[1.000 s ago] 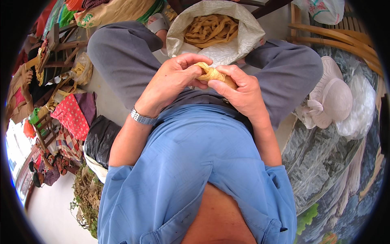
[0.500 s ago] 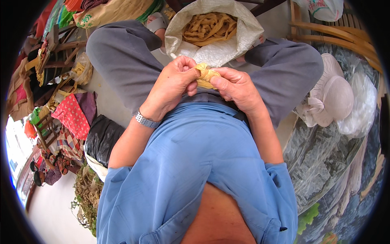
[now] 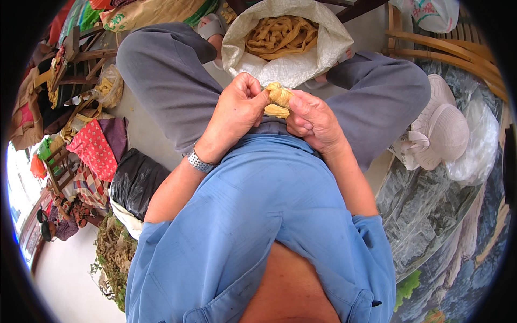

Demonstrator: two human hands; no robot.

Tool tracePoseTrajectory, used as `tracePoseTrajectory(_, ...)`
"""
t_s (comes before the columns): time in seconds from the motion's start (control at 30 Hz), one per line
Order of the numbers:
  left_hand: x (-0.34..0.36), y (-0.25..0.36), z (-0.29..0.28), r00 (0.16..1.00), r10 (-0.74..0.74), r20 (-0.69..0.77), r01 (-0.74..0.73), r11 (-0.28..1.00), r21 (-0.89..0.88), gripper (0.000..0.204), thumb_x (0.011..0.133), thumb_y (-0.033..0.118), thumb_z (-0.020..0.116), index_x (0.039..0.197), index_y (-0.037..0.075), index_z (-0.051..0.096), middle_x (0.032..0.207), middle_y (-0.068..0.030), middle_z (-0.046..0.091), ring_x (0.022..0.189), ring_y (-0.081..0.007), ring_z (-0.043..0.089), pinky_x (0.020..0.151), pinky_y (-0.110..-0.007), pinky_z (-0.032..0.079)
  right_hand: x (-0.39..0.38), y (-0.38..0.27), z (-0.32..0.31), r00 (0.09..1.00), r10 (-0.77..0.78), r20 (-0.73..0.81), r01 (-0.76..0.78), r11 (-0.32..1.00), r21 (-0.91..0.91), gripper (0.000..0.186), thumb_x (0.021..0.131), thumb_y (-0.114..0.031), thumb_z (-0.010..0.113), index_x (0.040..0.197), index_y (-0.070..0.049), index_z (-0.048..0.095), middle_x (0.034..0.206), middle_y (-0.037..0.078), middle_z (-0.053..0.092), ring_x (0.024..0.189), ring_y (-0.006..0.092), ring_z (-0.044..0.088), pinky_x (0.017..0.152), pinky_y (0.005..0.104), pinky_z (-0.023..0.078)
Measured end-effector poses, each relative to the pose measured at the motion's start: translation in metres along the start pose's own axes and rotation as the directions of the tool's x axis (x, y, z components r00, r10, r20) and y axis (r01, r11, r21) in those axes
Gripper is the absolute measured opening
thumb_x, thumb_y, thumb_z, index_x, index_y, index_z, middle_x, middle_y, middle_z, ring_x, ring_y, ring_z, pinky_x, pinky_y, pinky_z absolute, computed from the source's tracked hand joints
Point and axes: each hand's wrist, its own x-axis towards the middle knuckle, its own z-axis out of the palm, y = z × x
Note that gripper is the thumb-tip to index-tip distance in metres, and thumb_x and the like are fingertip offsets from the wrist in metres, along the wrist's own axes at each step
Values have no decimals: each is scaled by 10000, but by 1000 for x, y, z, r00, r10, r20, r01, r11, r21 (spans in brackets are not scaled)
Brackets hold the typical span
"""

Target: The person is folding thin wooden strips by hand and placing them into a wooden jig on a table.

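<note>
A small yellow bundle (image 3: pixel 279 95) of thin, wrinkled strip material, wound round itself, is held up between my two hands above my lap. My left hand (image 3: pixel 243 101), with a metal-banded watch (image 3: pixel 200 160) on its wrist, pinches the bundle's left end between thumb and fingers. At the other end, my right hand (image 3: pixel 314 119) grips it with thumb and bent fingers. A flatter yellow fold shows just below the bundle, between the hands. Just beyond them stands a white woven sack (image 3: pixel 237 46), its mouth rolled open, with brownish-yellow strips (image 3: pixel 281 36) inside.
My bent knees flank the sack. On the right are a pale sun hat (image 3: pixel 447 129), clear plastic sheeting (image 3: pixel 425 215) and a wooden chair (image 3: pixel 447 46). To the left are a black plastic bag (image 3: pixel 137 180), a red patterned cloth (image 3: pixel 94 148) and a heap of dried plants (image 3: pixel 116 258).
My right hand has shifted slightly down and right along the bundle, so more of its wound surface shows. My left hand keeps its pinch.
</note>
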Motion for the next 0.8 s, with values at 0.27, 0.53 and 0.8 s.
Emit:
tracePoseTrajectory(0.27,-17,13,-2,995,-70,70,88,945,-315,209,1015,165,613,1103,2,517,857,-42,590,660,-96,568,600,-248,503,4,2,12,963,-222,-150,128,874,-468,328,999,-179,650,1295,-49,596,770,-63,544,617,13,404,538,184,346)
tracePoseTrajectory(0.53,-30,25,8,996,85,-37,-87,994,-64,349,987,159,663,1269,-31,579,942,-46,648,775,-91,622,679,-235,542,5,5,4,969,-231,-85,169,873,-457,258,1000,-166,648,1230,-50,629,810,-55,576,658,16,451,558,185,369)
tracePoseTrajectory(0.8,-35,28,3,987,138,-86,-121,977,176,206,970,127,685,1127,-6,701,907,-18,685,721,-57,594,643,-211,513,2,-3,9,997,-80,-21,63,899,-433,280,1005,-154,633,1260,-38,655,924,-41,623,690,31,487,608,183,418)
